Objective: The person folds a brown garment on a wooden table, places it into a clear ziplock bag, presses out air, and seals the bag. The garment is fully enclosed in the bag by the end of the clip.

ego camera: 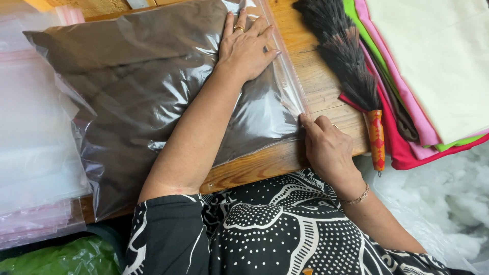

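Note:
A clear plastic zip bag point(153, 97) holding folded dark brown cloth lies on the wooden table point(316, 76). My left hand point(247, 46) rests flat on the bag near its far right corner, fingers spread, pressing it down. My right hand point(328, 147) pinches the bag's zip edge point(293, 97) at the near right corner, thumb and fingers closed on the strip.
A stack of empty clear bags point(35, 153) lies at the left. A dark feather duster point(351, 71) with an orange handle lies to the right, beside folded cream, pink, green and red cloths point(433, 66). White stuffing point(448, 193) is at lower right.

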